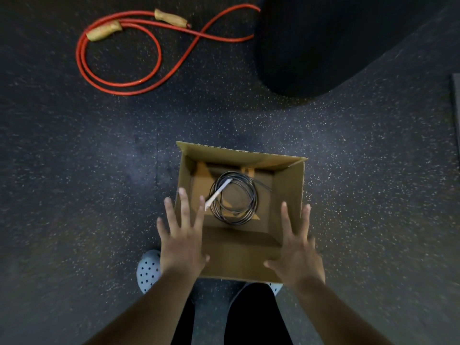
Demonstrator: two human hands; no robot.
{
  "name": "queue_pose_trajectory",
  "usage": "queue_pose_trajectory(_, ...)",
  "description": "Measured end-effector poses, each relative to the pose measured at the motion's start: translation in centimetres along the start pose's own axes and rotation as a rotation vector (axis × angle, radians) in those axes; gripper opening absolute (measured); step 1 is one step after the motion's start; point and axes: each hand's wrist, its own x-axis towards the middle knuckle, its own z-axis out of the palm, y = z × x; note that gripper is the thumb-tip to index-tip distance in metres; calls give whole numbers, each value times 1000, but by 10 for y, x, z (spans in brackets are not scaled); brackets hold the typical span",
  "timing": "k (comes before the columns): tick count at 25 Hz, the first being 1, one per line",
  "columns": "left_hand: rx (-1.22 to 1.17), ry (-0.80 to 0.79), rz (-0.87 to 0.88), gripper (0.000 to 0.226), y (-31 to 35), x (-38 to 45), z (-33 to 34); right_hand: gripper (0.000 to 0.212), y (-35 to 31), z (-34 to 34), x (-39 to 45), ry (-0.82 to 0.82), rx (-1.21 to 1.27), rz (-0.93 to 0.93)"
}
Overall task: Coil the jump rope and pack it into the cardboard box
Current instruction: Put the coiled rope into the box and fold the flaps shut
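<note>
Inside, the cardboard box holds a coiled black jump rope.

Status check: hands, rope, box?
Both hands open, left, right, empty over cardboard box. Black rope coiled inside. Red rope loose on floor. Nothing blocking.

Coiled rope in box; another rope far beyond.

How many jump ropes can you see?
2. A black jump rope lies coiled inside the cardboard box. A red jump rope with tan handles lies loose on the floor, far left of the box.
</note>
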Motion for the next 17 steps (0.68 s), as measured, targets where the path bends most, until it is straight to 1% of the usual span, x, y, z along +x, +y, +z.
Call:
queue_pose_trajectory(2, -13, 7, 90, 145, 5, -4, 7, 154, -5, 19, -6, 13, -92, -30)
queue_pose_trajectory(3, -63, 27, 138, 139, 8, -4, 10, 150, -9, 28, -7, 27, -108, -83)
queue_pose_trajectory(5, -179, 51, 180, 125, 15, 4, 15, 134, -23, 41, -2, 55, -115, -182)
queue_pose_trajectory(7, -247, 37, 133, 111, 20, 20, 21, 113, -35, 48, 17, 84, -120, -204)
queue_pose_trajectory(8, -231, 17, 131, 103, 21, 30, 25, 103, -39, 51, 31, 74, -141, -201)
queue_pose_trajectory(10, -187, -53, 190, 88, 21, 54, 40, 91, -43, 58, 62, 44, -189, -224)
queue_pose_trajectory(12, -160, -126, 238, 79, 21, 70, 55, 87, -38, 71, 84, -20, -253, -253)
queue_pose_trajectory(14, -128, -120, 235, 76, 19, 78, 67, 86, -31, 86, 94, -58, -286, -264)
queue_pose_trajectory(15, -120, -103, 235, 75, 18, 79, 69, 85, -29, 88, 94, -55, -277, -265)
queue_pose_trajectory(17, -176, -108, 247, 71, 15, 76, 63, 79, -30, 79, 88, -54, -175, -269)
